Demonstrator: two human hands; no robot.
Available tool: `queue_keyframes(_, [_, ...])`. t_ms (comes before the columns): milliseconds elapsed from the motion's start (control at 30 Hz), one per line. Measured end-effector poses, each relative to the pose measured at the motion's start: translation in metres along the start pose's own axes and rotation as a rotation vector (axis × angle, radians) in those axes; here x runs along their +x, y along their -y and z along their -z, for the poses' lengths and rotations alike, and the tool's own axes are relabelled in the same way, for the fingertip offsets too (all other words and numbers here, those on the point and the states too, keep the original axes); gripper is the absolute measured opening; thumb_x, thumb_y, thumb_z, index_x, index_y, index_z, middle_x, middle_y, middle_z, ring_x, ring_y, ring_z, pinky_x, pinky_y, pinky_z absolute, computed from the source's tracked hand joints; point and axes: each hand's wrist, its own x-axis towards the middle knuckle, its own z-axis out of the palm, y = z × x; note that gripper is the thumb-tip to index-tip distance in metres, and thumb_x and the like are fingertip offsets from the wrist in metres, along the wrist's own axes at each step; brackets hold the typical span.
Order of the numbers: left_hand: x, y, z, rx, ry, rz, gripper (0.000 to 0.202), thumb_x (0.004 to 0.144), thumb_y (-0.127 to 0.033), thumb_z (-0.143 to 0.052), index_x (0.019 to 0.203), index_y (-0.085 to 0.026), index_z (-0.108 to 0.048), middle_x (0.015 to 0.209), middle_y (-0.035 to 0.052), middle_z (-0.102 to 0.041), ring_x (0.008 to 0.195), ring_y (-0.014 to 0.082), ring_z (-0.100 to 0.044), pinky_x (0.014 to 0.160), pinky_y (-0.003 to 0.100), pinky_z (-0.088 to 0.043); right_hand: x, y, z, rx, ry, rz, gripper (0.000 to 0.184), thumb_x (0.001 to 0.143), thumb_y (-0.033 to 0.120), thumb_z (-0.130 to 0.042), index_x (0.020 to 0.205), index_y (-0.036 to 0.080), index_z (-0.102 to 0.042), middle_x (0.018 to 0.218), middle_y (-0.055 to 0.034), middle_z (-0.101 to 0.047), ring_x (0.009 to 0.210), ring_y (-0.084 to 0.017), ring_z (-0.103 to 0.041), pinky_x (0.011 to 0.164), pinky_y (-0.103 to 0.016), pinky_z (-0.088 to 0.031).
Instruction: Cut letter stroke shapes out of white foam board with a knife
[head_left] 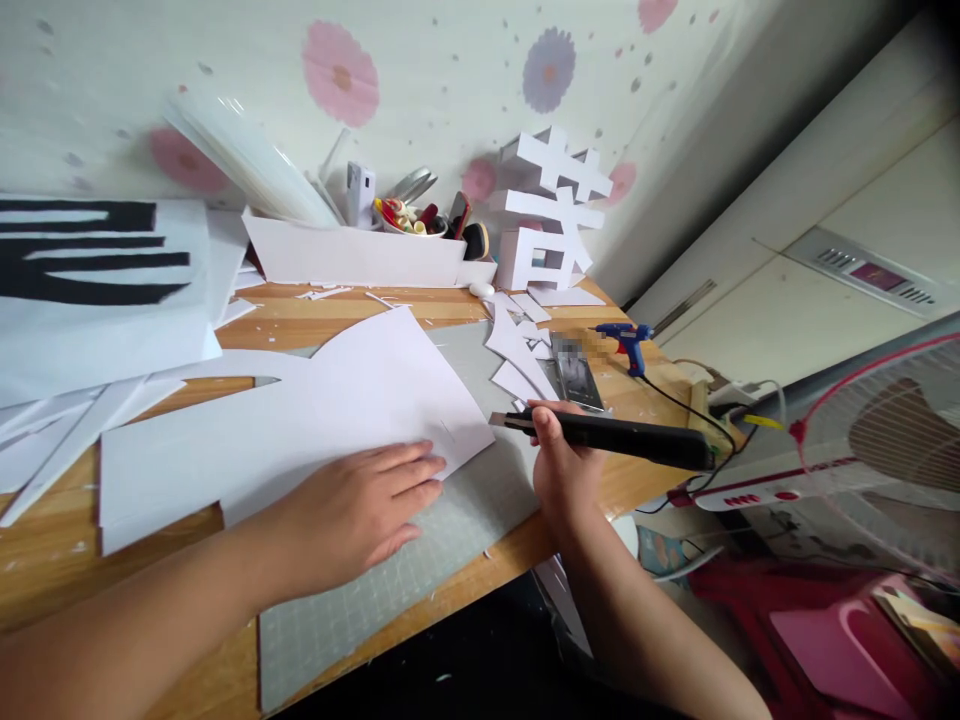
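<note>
My left hand [360, 510] lies flat with fingers stretched out on a large white cut board sheet [315, 410], pressing its near corner onto a grey cutting mat [420, 570]. My right hand [559, 455] is closed round a long black utility knife [615, 435], held level just right of the sheet's corner, its blade end pointing left. Small white offcuts [517, 360] lie beyond the knife.
A white 3D paper character [551, 215] stands at the back by the flowered wall. A white tray [352, 255] holds tools. A blue glue gun [626, 340] and a phone [577, 375] lie right. A black-printed sheet [90, 270] is left; a fan [877, 450] stands beside the wooden desk [45, 570].
</note>
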Motion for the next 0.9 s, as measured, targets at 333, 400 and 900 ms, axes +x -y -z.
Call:
queue_keyframes(333, [-0.002, 0.003, -0.009, 0.071, 0.007, 0.175, 0.038, 0.096, -0.032, -0.075, 0.132, -0.019, -0.073, 0.144, 0.0131, -0.074, 0.139, 0.035, -0.064, 0.116, 0.047, -0.052, 0.014, 0.012, -0.015, 0.011, 0.297, -0.151, 0.019, 0.08, 0.037, -0.076, 0.094, 0.024, -0.074, 0.081, -0.0024, -0.075, 0.065, -0.019, -0.069, 0.061, -0.033, -0.059])
queue_keyframes(400, [-0.001, 0.003, -0.009, 0.072, 0.008, 0.175, 0.039, 0.096, -0.034, -0.076, 0.132, -0.019, -0.073, 0.144, 0.0142, -0.073, 0.139, 0.034, -0.064, 0.117, 0.045, -0.051, 0.015, 0.013, -0.023, -0.015, 0.328, -0.128, 0.016, 0.081, 0.035, -0.075, 0.093, 0.025, -0.073, 0.081, -0.0022, -0.077, 0.068, -0.02, -0.072, 0.065, -0.035, -0.061])
queue_keyframes(900, [0.003, -0.001, -0.006, 0.14, -0.024, 0.171, 0.044, 0.092, -0.043, -0.08, 0.127, -0.017, -0.074, 0.139, 0.0182, -0.075, 0.13, 0.0389, -0.069, 0.112, 0.05, -0.054, 0.001, 0.008, -0.034, -0.181, 0.477, -0.006, 0.023, 0.087, 0.043, -0.076, 0.102, 0.027, -0.073, 0.084, -0.0018, -0.081, 0.069, -0.02, -0.076, 0.065, -0.032, -0.062])
